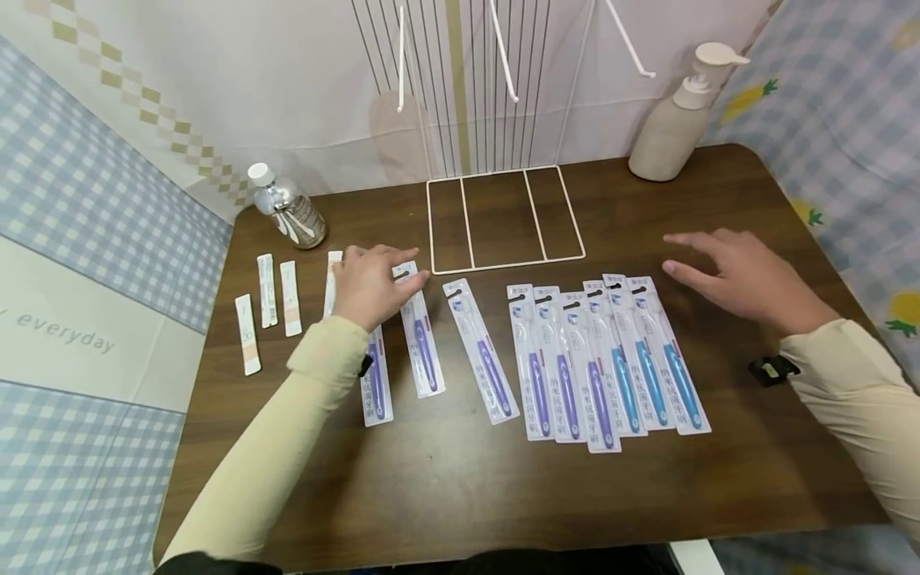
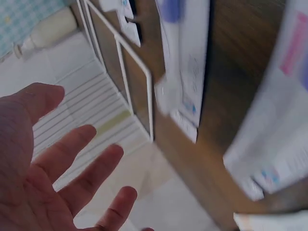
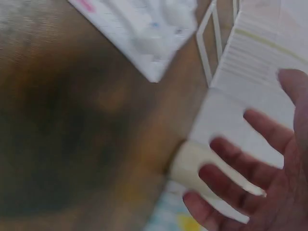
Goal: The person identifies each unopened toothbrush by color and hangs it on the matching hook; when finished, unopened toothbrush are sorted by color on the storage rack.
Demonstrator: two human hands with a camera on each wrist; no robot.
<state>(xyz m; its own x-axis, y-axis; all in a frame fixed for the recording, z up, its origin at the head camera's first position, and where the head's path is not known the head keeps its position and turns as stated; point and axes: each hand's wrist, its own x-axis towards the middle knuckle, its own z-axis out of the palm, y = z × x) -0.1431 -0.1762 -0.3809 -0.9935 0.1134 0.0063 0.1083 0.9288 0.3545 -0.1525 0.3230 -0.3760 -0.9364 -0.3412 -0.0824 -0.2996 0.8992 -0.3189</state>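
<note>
My left hand (image 1: pixel 370 286) hovers over the table's left half with fingers spread, holding nothing. Beneath and beside it lie a packaged purple toothbrush (image 1: pixel 377 387), its upper part hidden by the hand, and another purple toothbrush (image 1: pixel 426 351). A third purple toothbrush (image 1: pixel 490 375) lies slanted to their right. Further right, more purple toothbrushes (image 1: pixel 566 391) and blue toothbrushes (image 1: pixel 649 379) form a close row, all in clear-fronted packs. Right of that row my right hand (image 1: pixel 747 275) is held above the table, fingers extended and nothing in them.
Several slim white sachets (image 1: pixel 247 335) lie at the left, one partly behind my left hand. A clear bottle (image 1: pixel 291 209) stands at the back left and a pump bottle (image 1: pixel 668 132) at the back right. A white wire rack (image 1: pixel 503 263) with hooks stands between them.
</note>
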